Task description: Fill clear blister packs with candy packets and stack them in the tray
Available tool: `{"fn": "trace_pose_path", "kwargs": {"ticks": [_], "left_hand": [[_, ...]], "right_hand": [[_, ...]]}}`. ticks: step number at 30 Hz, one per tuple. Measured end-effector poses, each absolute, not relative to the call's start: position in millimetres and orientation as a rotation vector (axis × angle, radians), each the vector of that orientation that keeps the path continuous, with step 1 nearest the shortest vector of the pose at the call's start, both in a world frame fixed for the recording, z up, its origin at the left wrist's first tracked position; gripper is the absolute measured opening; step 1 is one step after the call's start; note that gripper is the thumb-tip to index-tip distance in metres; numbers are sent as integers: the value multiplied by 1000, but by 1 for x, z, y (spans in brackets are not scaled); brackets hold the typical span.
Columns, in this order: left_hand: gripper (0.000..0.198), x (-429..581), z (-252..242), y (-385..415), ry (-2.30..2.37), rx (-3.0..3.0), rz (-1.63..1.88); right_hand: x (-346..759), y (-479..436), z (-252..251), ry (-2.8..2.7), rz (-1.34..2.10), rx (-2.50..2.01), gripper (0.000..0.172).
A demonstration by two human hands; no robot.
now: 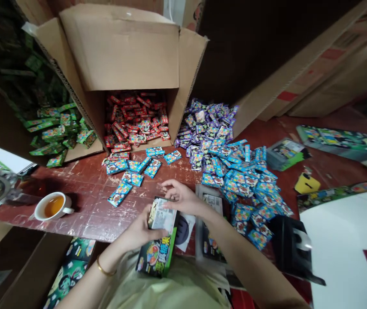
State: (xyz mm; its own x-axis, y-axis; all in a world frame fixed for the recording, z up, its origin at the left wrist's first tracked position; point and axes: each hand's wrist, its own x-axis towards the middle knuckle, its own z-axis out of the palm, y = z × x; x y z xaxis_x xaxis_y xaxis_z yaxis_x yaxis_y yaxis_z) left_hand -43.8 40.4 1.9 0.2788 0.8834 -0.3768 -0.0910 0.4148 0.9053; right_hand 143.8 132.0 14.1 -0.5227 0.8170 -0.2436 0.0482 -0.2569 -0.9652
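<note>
My left hand (140, 231) grips a small open display box (159, 238) with a dark green printed front, held above my lap at the table's near edge. Over the box's open top my right hand (180, 197) is pinched, fingers pressed together on the contents; what it holds is too small to make out. Loose blue packets (131, 171) lie on the red table (83, 193) just beyond my hands. A larger heap of blue packets (247, 184) spreads to the right.
An open cardboard carton (119, 51) lying on its side holds red packets (134, 120). Green packets (57, 133) pile at the left, purple ones (205, 122) at the right. A cup of tea (53, 207) stands at the left. A black device (291, 246), yellow object (306, 183) and flat printed cartons (341, 141) sit right.
</note>
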Motion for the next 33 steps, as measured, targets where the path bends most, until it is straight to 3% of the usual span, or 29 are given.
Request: {"fn": "trace_pose_path", "kwargs": {"ticks": [3,6,8,12,16,20,25,31,33], "left_hand": [[49,-69,12,42,1010,780,711],[93,-79,29,50,906,524,1046],[106,-71,38,55,946,452,1253],[90,-38,38,58,1324,457,1527],[89,-18,25,45,1421,783,1487],[45,-11,15,28,1375,998,1259],[18,-11,12,28,1297,1014,1253],[31,-14,19,35,1169,950,1407],[23,-16,24,34,1216,965,1302]], "right_hand": [[168,143,18,-1247,1575,-1179,57],[180,130,18,-870,1436,-1240,64],[178,106,17,-804,1517,-1225,69],[170,55,18,-1065,1815,-1054,84],[161,42,26,-1196,1349,-1079,66],[138,40,23,-1221,1075,-1091,50],[116,30,12,-1153,1035,-1103,43],[114,37,13,-1071,1105,-1027,56],[118,40,17,-1070,1125,-1090,57]]}}
